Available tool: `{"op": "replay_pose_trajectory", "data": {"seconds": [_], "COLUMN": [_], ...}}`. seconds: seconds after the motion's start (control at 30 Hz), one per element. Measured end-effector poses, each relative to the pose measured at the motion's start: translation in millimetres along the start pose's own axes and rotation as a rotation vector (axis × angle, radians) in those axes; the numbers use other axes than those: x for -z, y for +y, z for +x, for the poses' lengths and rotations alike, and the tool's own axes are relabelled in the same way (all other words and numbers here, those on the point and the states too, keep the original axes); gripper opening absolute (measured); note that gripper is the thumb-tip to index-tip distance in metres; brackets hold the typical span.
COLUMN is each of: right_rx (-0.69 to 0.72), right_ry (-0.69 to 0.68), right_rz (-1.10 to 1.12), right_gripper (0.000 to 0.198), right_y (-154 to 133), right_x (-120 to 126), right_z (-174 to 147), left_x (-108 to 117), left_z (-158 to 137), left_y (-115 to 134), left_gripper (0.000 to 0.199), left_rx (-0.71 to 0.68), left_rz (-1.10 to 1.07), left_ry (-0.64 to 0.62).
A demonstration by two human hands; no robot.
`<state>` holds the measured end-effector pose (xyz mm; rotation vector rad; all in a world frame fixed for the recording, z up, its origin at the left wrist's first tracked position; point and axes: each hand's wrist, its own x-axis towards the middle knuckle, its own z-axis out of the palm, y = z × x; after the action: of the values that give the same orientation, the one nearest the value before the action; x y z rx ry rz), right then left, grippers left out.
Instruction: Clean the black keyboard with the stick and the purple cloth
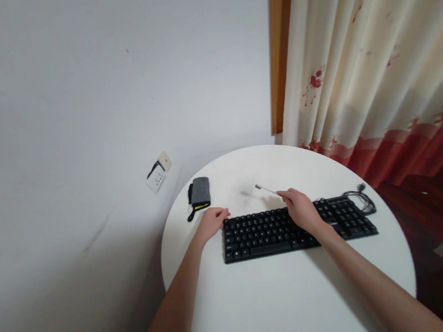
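Observation:
A black keyboard [262,236] lies flat on the white round table [254,302]. My left hand [213,222] is at its upper left corner, with the fingers closed on the edge there. In my right hand [302,210], above the keyboard's middle, is a thin white-handled brush [267,189], its small grey head pointing to the far left over the table top. This hand covers some of the keys. The brush looks like a toothbrush, held by the handle's near end between thumb and fingers.
A folded grey cloth [200,191] with yellow and a black loop lies at the table's left rim. A coiled black cable [365,202] rests on the keyboard's right end. Beyond are a wall socket [156,180] and a flowered curtain [357,90]. Dark smudges [244,192] mark the table.

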<state>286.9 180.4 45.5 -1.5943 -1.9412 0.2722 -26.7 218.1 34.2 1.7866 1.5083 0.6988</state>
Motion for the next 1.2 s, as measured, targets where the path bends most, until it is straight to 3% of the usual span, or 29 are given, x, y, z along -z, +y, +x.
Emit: {"op": "replay_pose_trajectory", "data": {"seconds": [0.23,0.53,0.73,1.2], "right_rx": [0.232,0.345,0.362,0.345], "right_ry": [-0.098,-0.177,-0.201,-0.208], "right_rz": [0.125,0.101,-0.001,-0.031], "right_gripper": [0.038,0.042,0.046,0.049], "right_y": [-36.1,-62.1,-68.1,-61.7], "right_x": [-15.9,-33.0,-40.0,-32.7], "right_z": [-15.8,-22.1,-21.3,-17.2], "left_x": [-0.2,-1.4,-4.2,-4.8], "left_z": [0.6,3.3,6.0,6.3], "left_y": [-0.6,-7.9,-11.4,-14.8], "left_gripper": [0.038,0.04,0.038,0.04], "left_rx": [0.023,-0.02,0.04,-0.004], "left_rz": [-0.035,0.007,-0.067,-0.009], "left_ry": [0.022,0.042,0.038,0.035]}}
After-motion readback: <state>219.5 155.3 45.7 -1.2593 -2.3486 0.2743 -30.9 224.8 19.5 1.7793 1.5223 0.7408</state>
